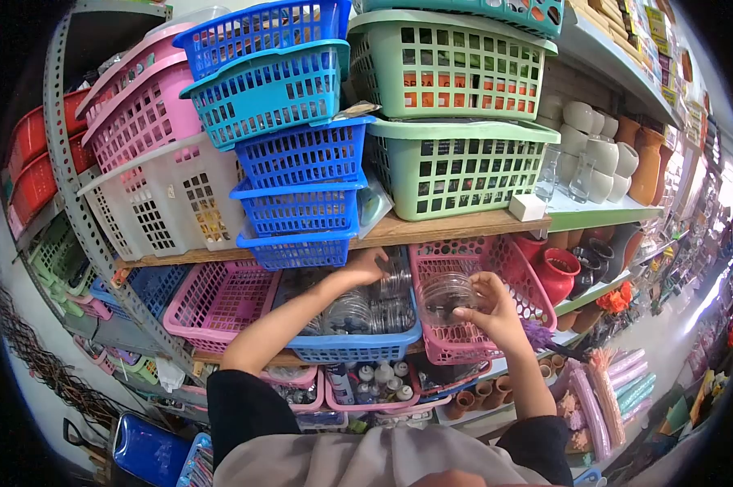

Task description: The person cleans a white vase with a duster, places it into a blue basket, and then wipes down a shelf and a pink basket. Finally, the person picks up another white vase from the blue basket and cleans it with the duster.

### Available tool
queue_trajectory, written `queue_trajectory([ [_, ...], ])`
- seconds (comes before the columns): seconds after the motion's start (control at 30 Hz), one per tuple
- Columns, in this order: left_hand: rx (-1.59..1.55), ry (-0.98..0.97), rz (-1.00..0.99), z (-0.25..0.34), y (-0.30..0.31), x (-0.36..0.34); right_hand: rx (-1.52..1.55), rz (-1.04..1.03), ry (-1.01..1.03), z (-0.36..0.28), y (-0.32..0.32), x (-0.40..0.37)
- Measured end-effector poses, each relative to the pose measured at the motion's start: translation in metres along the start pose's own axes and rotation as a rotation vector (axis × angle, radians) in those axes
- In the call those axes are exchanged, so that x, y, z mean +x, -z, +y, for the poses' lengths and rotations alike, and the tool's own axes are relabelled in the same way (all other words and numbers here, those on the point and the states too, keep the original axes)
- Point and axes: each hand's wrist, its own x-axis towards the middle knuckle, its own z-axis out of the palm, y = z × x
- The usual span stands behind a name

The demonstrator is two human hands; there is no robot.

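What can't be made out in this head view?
Head view, all four:
Left hand: palm hidden by its own back; grip unclear.
Clear round containers in right hand: overlapping transparent rims obscure the count.
Lower green basket: lattice wall hides most contents.
Topmost teal basket: cut off by the picture's upper edge.

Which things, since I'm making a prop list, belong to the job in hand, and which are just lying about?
Likely in the job:
left hand, at the blue basket
right hand, holding clear round containers

Seemingly just lying about:
red vase
white pots
orange flower
white box
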Motion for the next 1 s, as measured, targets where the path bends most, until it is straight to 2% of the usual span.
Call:
queue_trajectory([
  [0.03, 0.108, -0.041, 0.037, 0.005, 0.000, -0.011, 0.006, -0.005, 0.004, 0.000, -0.002, 0.003],
  [0.1, 0.042, 0.022, -0.013, 0.018, 0.006, -0.038, -0.003, 0.000, 0.004, -0.004, -0.012, 0.008],
  [0.17, 0.109, -0.018, 0.040, 0.013, 0.003, -0.048, -0.036, -0.024, 0.034, 0.002, -0.021, 0.014],
  [0.23, 0.196, -0.139, 0.076, 0.006, 0.003, -0.057, 0.004, -0.002, 0.072, 0.008, -0.035, 0.023],
  [0.27, 0.332, -0.195, 0.218, -0.001, -0.002, -0.061, -0.068, 0.007, 0.130, 0.012, -0.041, 0.030],
  [0.3, 0.331, -0.186, 0.214, -0.007, -0.002, -0.061, -0.141, 0.015, 0.186, 0.013, -0.046, 0.036],
  [0.37, 0.308, -0.208, 0.203, -0.017, 0.009, -0.058, -0.240, 0.002, 0.141, 0.003, -0.061, 0.051],
  [0.4, 0.171, -0.079, 0.083, -0.012, 0.022, -0.061, -0.281, 0.025, 0.153, 0.000, -0.072, 0.059],
  [0.43, 0.173, -0.074, 0.085, -0.020, 0.030, -0.061, -0.322, 0.049, 0.167, -0.003, -0.078, 0.067],
  [0.47, 0.121, -0.067, 0.134, -0.032, 0.039, -0.062, -0.488, 0.071, 0.207, 0.012, -0.081, 0.081],
  [0.5, 0.070, -0.061, 0.183, -0.044, 0.047, -0.062, -0.484, 0.071, 0.208, 0.018, -0.088, 0.094],
  [0.53, 0.074, -0.059, 0.182, -0.056, 0.054, -0.064, -0.433, 0.033, 0.303, 0.021, -0.097, 0.107],
  [0.57, 0.105, -0.094, 0.284, -0.068, 0.060, -0.067, -0.381, -0.005, 0.394, 0.028, -0.105, 0.120],
  [0.6, 0.136, -0.131, 0.385, -0.078, 0.065, -0.070, -0.376, -0.002, 0.391, 0.055, -0.113, 0.139],
  [0.63, 0.140, -0.131, 0.381, -0.084, 0.067, -0.073, -0.578, 0.009, 0.651, 0.090, -0.121, 0.162],
  [0.7, -0.031, -0.254, 0.421, -0.094, 0.066, -0.080, -0.780, 0.024, 0.909, 0.092, -0.137, 0.173],
  [0.73, -0.030, -0.256, 0.421, -0.095, 0.067, -0.083, -0.466, -0.128, 0.298, 0.066, -0.147, 0.167],
  [0.8, -0.002, -0.065, 0.283, -0.097, 0.066, -0.088, -0.570, -0.240, 0.080, 0.067, -0.153, 0.170],
  [0.83, -0.001, -0.069, 0.281, -0.097, 0.064, -0.089, -0.631, -0.301, -0.024, 0.065, -0.156, 0.171],
  [0.9, 0.158, 0.054, 0.301, -0.101, 0.055, -0.086, -0.960, -0.111, -0.204, 0.058, -0.161, 0.165],
  [0.93, 0.116, -0.052, 0.344, -0.105, 0.052, -0.084, -1.016, -0.105, -0.174, 0.061, -0.161, 0.162],
  [1.0, 0.200, -0.032, 0.326, -0.094, 0.053, -0.092, -1.000, -0.137, -0.192, 0.052, -0.158, 0.156],
])
